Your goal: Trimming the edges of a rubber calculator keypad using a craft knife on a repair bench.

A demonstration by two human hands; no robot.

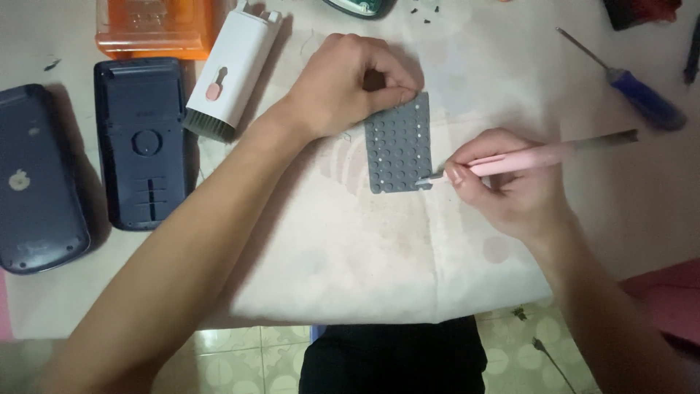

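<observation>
While my left hand (350, 84) pinches the top edge of the grey pad (399, 143), which lies with its long axis away from me, my right hand (510, 182) grips the pink tool (532, 157) with its tip touching the pad's lower right corner.

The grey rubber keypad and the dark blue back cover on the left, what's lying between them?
In the head view, the person's left forearm crosses that stretch over the white cloth, between the grey rubber keypad and the dark blue back cover.

Open cloth (350, 248) below keypad (399, 146); navy shells (142, 142), white case (232, 69) crowding left, screwdriver (642, 95) upper rt.
</observation>
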